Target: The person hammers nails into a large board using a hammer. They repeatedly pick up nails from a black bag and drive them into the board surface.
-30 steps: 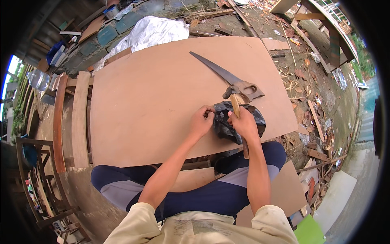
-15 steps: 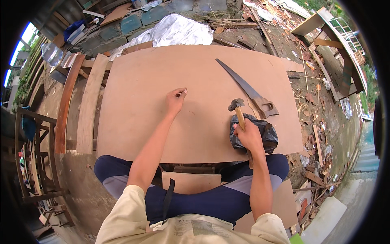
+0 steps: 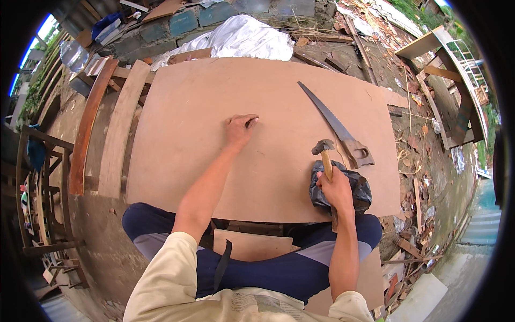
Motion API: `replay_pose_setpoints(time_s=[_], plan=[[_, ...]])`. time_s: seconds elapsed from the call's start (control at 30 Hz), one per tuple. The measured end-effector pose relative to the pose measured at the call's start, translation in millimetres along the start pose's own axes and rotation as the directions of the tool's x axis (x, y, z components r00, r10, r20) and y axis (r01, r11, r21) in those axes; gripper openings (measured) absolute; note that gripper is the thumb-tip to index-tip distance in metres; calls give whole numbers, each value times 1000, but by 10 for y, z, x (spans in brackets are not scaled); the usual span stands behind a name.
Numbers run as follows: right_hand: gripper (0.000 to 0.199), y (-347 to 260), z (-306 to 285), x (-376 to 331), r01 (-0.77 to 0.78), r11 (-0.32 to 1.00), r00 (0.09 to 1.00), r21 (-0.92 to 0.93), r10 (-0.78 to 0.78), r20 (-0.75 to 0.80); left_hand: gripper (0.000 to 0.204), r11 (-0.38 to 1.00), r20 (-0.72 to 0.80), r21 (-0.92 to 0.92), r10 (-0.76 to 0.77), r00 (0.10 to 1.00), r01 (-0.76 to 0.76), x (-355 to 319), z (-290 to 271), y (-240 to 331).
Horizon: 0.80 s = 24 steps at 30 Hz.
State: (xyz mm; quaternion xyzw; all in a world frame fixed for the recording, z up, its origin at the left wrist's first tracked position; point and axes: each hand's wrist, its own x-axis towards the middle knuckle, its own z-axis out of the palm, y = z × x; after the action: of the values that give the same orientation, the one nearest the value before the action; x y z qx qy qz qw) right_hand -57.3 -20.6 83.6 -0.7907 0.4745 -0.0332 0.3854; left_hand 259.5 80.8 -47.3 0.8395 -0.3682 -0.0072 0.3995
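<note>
A large brown sheet of thin board [image 3: 188, 112] lies flat in front of me. My left hand [image 3: 241, 130] rests over its middle with thumb and fingertips pinched together; a tiny pale spot shows at the tips, too small to name. My right hand [image 3: 337, 189] grips the wooden handle of a hammer [image 3: 325, 156], its dark metal head raised and pointing away from me. Beneath that hand sits a crumpled black plastic bag [image 3: 361, 189], contents hidden. Just beyond the bag lies a handsaw [image 3: 338, 126], wooden handle toward me and blade slanting away to the left.
Two long planks [image 3: 122, 131] stand left of the board, beside a wooden frame [image 3: 48, 188]. Silvery sheeting [image 3: 249, 40] is heaped behind it, by a low block wall [image 3: 188, 24]. Wood scraps and leaves litter the ground at right, near a wooden table-like piece [image 3: 456, 80].
The whole view has shifted slightly. My left hand has turned a little, its fingers still pinched over the board. The right hand keeps its hold on the hammer.
</note>
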Motion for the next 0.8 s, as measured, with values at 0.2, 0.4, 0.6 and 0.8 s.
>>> replay_pose_setpoints(time_s=[0.2,0.4,0.6,0.8], plan=[[31,-9,161,41,6,1000,999,10,-7,37,16,998,-18,14,63,998,-63,-27,-13,-29],[30,-45,380,146,15,987,991,163,-37,132,17,998,-11,22,62,998,-61,2,15,-20],[31,-497,587,313,20,987,986,159,-46,162,15,1000,22,10,14,1000,-14,22,35,-37],[38,-965,902,699,313,947,948,66,-309,-73,13,996,-22,56,65,998,-64,25,57,-82]])
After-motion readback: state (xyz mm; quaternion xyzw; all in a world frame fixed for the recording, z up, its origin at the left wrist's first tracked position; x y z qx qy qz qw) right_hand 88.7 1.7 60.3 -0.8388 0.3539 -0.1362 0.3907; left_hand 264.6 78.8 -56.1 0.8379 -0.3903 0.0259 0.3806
